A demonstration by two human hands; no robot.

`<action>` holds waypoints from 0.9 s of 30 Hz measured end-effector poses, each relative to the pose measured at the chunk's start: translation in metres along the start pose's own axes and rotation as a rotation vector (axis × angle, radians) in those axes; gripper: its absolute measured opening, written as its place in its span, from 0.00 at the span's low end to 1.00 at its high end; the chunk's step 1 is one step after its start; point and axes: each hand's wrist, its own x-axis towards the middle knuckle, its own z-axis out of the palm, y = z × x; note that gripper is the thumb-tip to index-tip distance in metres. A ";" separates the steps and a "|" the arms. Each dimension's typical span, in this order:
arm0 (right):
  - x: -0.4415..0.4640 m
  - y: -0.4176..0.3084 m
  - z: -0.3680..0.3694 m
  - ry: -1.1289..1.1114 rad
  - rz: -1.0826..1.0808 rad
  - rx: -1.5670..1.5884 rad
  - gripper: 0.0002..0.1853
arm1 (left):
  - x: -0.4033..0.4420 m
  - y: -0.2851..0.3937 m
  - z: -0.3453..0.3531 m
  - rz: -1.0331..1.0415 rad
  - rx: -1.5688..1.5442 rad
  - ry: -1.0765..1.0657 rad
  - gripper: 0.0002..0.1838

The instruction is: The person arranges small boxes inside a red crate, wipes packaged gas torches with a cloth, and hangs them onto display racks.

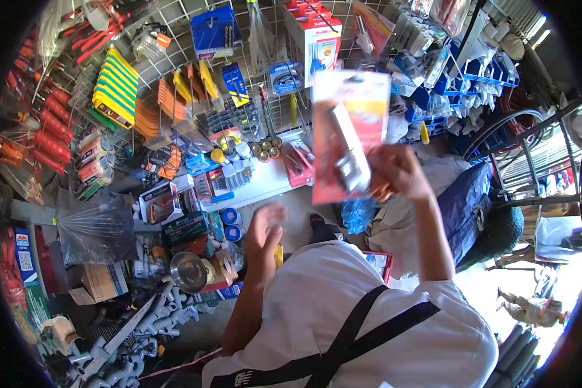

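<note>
White cloth shirt (304, 291) below right fingers (383, 172), which pinch a red-and-white, card-backed packet (370, 97), apparently unopened; left fingers (273, 213) loosely open, empty.

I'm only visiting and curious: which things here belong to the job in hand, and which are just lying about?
In hand:
Red-and-white packet, held up by the right hand

Lying about:
Grey pipe fittings
Cardboard box
Metal bowl

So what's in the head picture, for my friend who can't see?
The right hand holds up a red and white package with a silvery metal item. The left hand looks empty. Behind them hang lots of colorful packs.
</note>
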 end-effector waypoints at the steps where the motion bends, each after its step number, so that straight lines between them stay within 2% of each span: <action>1: -0.005 0.003 0.021 -0.061 0.041 -0.028 0.13 | 0.002 0.002 -0.001 0.030 -0.043 -0.006 0.24; 2: -0.011 -0.002 0.045 -0.129 0.103 0.019 0.12 | -0.001 0.002 -0.003 0.060 -0.086 -0.011 0.29; 3: -0.015 -0.003 0.064 -0.198 0.203 0.069 0.12 | -0.005 -0.005 -0.012 -0.020 -0.229 -0.065 0.35; 4: -0.016 0.018 0.081 -0.248 0.062 0.106 0.11 | -0.007 -0.009 -0.014 0.020 -0.130 -0.041 0.37; 6: -0.017 0.020 0.105 -0.328 0.020 -0.115 0.11 | -0.007 -0.014 -0.016 0.094 0.069 0.011 0.42; 7: -0.022 0.006 0.112 -0.327 0.110 -0.052 0.11 | -0.011 -0.014 -0.016 -0.022 -0.062 0.063 0.45; 8: -0.025 0.001 0.114 -0.280 0.130 -0.001 0.12 | -0.012 -0.023 -0.018 -0.003 -0.134 0.085 0.40; 10: -0.025 0.000 0.115 -0.193 0.178 0.099 0.13 | -0.015 -0.029 -0.029 -0.054 -0.250 0.079 0.37; 12: -0.013 0.010 0.120 0.170 -0.343 -0.142 0.12 | -0.018 -0.038 -0.035 -0.013 -0.203 0.158 0.34; 13: -0.016 -0.006 0.126 0.112 -0.226 -0.009 0.17 | -0.018 -0.045 -0.038 0.000 -0.204 0.191 0.34; 15: -0.019 -0.013 0.145 -0.090 -0.423 -0.111 0.19 | -0.022 -0.055 -0.041 0.044 -0.114 0.198 0.32; 17: -0.023 -0.010 0.176 -0.308 -0.573 -0.251 0.23 | -0.038 -0.036 -0.043 -0.067 -0.740 0.042 0.31; 18: -0.024 -0.003 0.196 -0.419 -0.632 -0.348 0.25 | -0.044 -0.037 -0.043 -0.021 -0.711 0.033 0.31; 19: -0.025 0.000 0.212 -0.421 -0.707 -0.531 0.26 | -0.050 -0.039 -0.044 0.025 -0.684 0.024 0.32; 20: -0.023 0.003 0.223 -0.416 -0.783 -0.717 0.27 | -0.055 -0.068 -0.047 0.159 -0.319 0.103 0.32; 21: -0.016 0.006 0.228 -0.389 -0.788 -0.741 0.28 | -0.058 -0.098 -0.049 0.286 0.046 0.187 0.33; 23: 0.011 0.016 0.235 -0.312 -0.878 -0.760 0.32 | -0.060 -0.086 -0.043 0.259 0.267 0.232 0.32; 24: 0.024 0.015 0.236 -0.286 -0.895 -0.843 0.32 | -0.069 -0.072 -0.037 0.111 0.117 0.188 0.30; 25: 0.035 0.016 0.238 -0.352 -0.743 -0.630 0.33 | -0.073 -0.057 -0.032 -0.039 -0.035 0.142 0.29; 26: 0.043 0.020 0.241 -0.414 -0.589 -0.420 0.34 | -0.075 -0.053 -0.033 -0.041 -0.019 0.175 0.28; 27: 0.044 0.021 0.246 -0.362 -0.616 -0.469 0.34 | -0.076 -0.050 -0.036 -0.042 -0.003 0.210 0.28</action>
